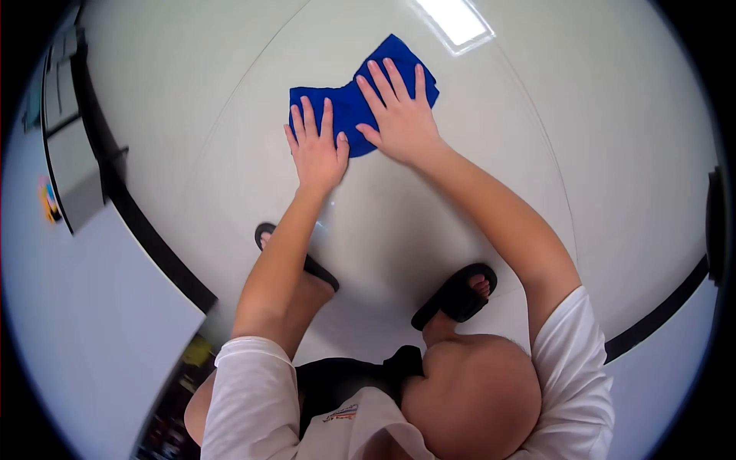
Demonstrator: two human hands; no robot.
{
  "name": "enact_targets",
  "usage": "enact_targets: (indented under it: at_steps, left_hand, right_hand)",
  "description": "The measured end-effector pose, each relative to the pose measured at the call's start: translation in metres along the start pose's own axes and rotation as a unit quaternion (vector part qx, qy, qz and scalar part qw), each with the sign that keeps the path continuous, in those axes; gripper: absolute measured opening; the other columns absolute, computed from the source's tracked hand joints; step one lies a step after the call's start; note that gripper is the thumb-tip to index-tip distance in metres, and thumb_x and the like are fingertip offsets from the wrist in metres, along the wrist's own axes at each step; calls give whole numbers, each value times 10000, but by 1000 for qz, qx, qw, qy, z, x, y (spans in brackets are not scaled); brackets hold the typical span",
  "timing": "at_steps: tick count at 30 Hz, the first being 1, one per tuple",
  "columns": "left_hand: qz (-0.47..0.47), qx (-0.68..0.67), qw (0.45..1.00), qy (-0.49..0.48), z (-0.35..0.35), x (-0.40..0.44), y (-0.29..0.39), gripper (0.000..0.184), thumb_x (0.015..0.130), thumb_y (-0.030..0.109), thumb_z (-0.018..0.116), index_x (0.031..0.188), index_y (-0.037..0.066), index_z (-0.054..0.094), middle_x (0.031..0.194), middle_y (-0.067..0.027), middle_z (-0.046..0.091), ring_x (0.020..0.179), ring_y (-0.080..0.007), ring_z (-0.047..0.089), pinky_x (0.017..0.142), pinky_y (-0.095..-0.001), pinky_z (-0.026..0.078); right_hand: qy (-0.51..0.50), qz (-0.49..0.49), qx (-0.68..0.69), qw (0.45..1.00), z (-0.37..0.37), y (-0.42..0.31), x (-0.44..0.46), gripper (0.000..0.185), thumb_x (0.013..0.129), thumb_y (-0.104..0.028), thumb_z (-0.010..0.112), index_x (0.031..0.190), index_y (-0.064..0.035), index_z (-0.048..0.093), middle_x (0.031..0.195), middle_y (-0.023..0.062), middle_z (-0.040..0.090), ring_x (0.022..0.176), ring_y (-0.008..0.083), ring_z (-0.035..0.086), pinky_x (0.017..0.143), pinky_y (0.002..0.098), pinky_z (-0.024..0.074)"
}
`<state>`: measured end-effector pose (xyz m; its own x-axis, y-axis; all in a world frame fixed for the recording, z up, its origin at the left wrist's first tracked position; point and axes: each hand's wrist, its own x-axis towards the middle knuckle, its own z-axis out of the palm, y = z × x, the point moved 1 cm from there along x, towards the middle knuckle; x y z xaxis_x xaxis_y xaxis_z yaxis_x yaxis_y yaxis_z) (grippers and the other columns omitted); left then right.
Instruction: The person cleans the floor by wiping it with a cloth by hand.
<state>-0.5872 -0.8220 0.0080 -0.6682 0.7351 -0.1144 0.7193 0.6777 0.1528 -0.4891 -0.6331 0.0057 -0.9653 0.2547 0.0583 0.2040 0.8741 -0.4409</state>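
Observation:
A blue cloth [355, 104] lies spread on the pale, glossy tiled floor, its top edge dipping in the middle. My left hand [317, 153] rests flat on the cloth's left part, fingers spread and pointing away from me. On the right part, my right hand [402, 123] presses down with its fingers fanned out and its thumb toward the left hand. Both palms cover some of the cloth, and neither hand grasps it.
Below my arms are my feet in black slippers [458, 295]. A white wall [92, 307] with a dark baseboard [157, 241] runs along the left. At the right edge stands another dark baseboard [659, 310]. Light reflects off the floor [253, 153] at the top.

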Motion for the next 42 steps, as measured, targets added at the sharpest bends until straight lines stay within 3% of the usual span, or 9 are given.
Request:
enact_targets:
  at_steps: [10, 21, 25, 29, 30, 33, 34, 38, 42]
  left_hand:
    - [-340, -52, 939, 9, 24, -97, 131, 695, 1051, 338, 533, 1691, 123, 365, 1767, -305, 148, 1622, -551, 108, 1253, -737, 119]
    - [-353, -55, 921, -154, 14, -97, 120, 755, 1078, 451, 495, 1744, 237, 214, 1793, -267, -15, 1638, -533, -35, 1257, -754, 50]
    - [-270, 22, 963, -17, 13, -99, 109, 690, 1080, 490, 485, 1707, 238, 347, 1750, -287, 215, 1599, -558, 165, 1245, -758, 128]
    - [-228, 31, 963, -137, -15, -91, 87, 780, 1032, 638, 535, 1691, 246, 394, 1703, -299, 305, 1547, -497, 314, 1278, -605, 237]
    - [-200, 95, 971, -95, -20, -87, 88, 768, 982, 642, 632, 1596, 195, 516, 1568, -261, 467, 1404, -442, 490, 1237, -550, 322]
    - [-168, 71, 964, -195, -48, -52, 87, 630, 948, 583, 728, 1390, 148, 617, 1370, -172, 567, 1219, -382, 603, 1177, -549, 376]
    - [-155, 105, 970, -155, -53, -43, 91, 506, 894, 513, 821, 1176, 139, 630, 1197, -103, 601, 1084, -319, 648, 1036, -515, 492]
    - [-119, 40, 985, -115, -67, -25, 86, 437, 881, 443, 855, 1096, 125, 646, 1061, -126, 669, 1038, -316, 688, 749, -451, 585]
    - [-131, -92, 954, -253, -54, -24, 69, 369, 940, 370, 817, 911, 78, 594, 909, -177, 707, 911, -371, 702, 790, -475, 565]
  right_hand:
    - [-172, -221, -1, 960, -28, 29, 8, 832, 952, -571, 660, 1660, -196, 436, 1768, 117, 299, 1654, 350, 189, 1285, 708, 93]
    - [-171, -237, -36, 956, -33, 28, 10, 847, 918, -632, 663, 1658, -281, 447, 1772, 99, 295, 1646, 349, 221, 1285, 710, 82]
    - [-160, -249, -39, 954, -34, 28, 11, 831, 929, -651, 646, 1650, -281, 460, 1760, 103, 325, 1645, 354, 223, 1286, 712, 77]
    - [-165, -255, -64, 951, -33, 24, 9, 834, 939, -660, 632, 1661, -288, 441, 1767, 97, 313, 1651, 344, 208, 1295, 694, 78]
    - [-163, -254, -71, 951, -35, 25, 11, 836, 941, -662, 630, 1664, -289, 436, 1769, 95, 310, 1652, 341, 204, 1296, 690, 79]
    - [-163, -255, -68, 951, -36, 29, 10, 821, 960, -660, 609, 1670, -291, 425, 1783, 82, 280, 1658, 324, 189, 1303, 681, 68]
    - [-164, -258, -71, 949, -37, 31, 10, 817, 969, -660, 597, 1676, -294, 413, 1787, 79, 271, 1659, 326, 185, 1304, 680, 62]
    - [-230, -243, -134, 933, -36, 28, 13, 833, 1016, -715, 505, 1721, -319, 304, 1819, 56, 178, 1682, 303, 101, 1308, 664, 37]
    - [-290, -210, -137, 924, -72, 22, -5, 828, 1041, -671, 503, 1728, -274, 268, 1820, 28, 166, 1678, 267, 129, 1332, 610, 73]
